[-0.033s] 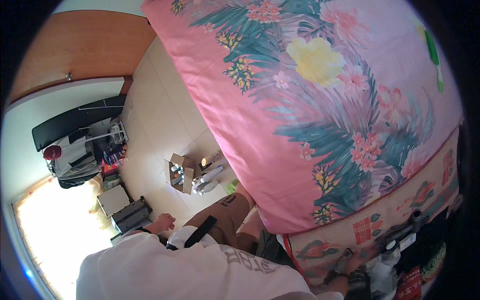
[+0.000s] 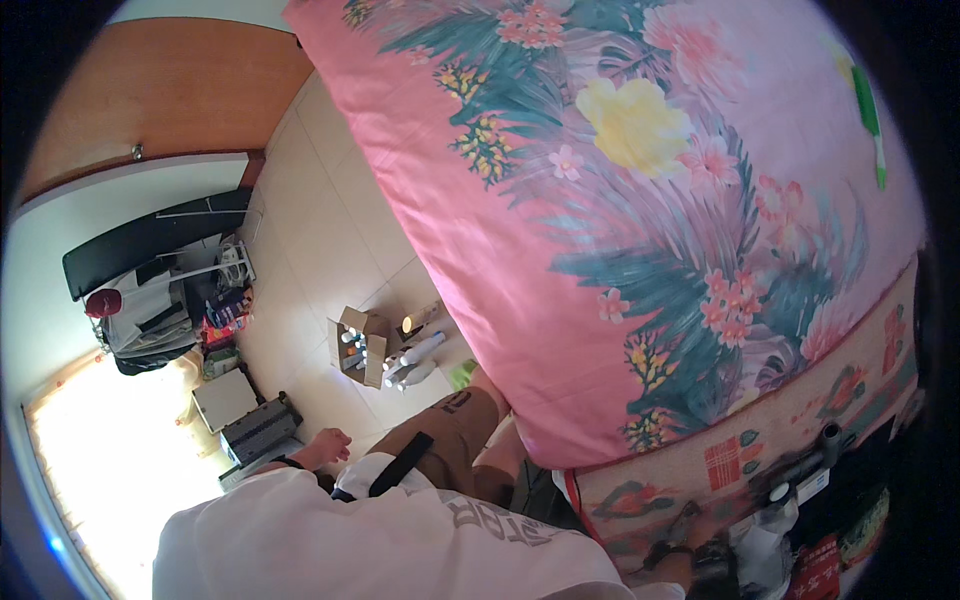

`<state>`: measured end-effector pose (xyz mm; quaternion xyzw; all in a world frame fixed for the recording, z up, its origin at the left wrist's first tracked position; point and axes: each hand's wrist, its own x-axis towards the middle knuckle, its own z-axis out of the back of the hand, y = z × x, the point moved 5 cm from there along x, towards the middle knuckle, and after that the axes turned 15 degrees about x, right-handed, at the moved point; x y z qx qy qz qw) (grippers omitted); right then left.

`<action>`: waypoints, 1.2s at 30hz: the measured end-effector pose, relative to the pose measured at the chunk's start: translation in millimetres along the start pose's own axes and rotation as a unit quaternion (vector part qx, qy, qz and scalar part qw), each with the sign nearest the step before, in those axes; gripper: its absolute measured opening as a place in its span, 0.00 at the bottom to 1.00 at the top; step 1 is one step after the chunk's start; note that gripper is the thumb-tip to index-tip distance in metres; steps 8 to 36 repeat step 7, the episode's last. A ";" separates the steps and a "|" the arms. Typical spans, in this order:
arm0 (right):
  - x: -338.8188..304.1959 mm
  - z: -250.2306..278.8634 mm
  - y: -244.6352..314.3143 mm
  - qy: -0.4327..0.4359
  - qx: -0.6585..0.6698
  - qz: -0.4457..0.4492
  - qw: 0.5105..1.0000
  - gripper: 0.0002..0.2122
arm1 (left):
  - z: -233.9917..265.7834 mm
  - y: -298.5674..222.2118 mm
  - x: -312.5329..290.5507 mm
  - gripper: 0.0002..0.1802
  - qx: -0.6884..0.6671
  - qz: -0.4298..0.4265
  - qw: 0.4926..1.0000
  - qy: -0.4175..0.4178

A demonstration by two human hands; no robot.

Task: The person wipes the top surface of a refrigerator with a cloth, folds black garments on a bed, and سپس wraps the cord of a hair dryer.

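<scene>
My left hand (image 2: pixel 328 446) hangs over the floor at my left side, with a dark band at the wrist. Its fingers are loosely bent and slightly apart, holding nothing I can see. My right hand (image 2: pixel 686 524), also with a dark wristband, is low on the right against the patterned side of the mattress (image 2: pixel 735 468). Shadow hides its fingers, and I cannot tell whether it grips anything. Close to it lie a black tube-shaped thing (image 2: pixel 829 440) and a clear plastic bag (image 2: pixel 765 535). A pink floral bedsheet (image 2: pixel 500 290) covers the bed top.
A green brush-like thing (image 2: pixel 868 115) lies on the bed's far right. On the tiled floor, an open cardboard box (image 2: pixel 374 358) holds bottles, with more bottles (image 2: pixel 422 350) beside it. Along the left wall are a rack with clothes (image 2: pixel 150 325), a dark case (image 2: pixel 258 432) and a bright window (image 2: pixel 110 470).
The view has shifted very slightly. My hands and the things around them look the same.
</scene>
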<state>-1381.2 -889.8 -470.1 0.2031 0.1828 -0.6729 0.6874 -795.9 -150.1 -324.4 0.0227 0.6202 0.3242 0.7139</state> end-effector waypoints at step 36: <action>-62.4 -9.5 26.0 0.190 -0.136 0.025 0.972 0.17 | -1.0 29.6 22.2 0.12 0.220 -0.197 0.955 -0.025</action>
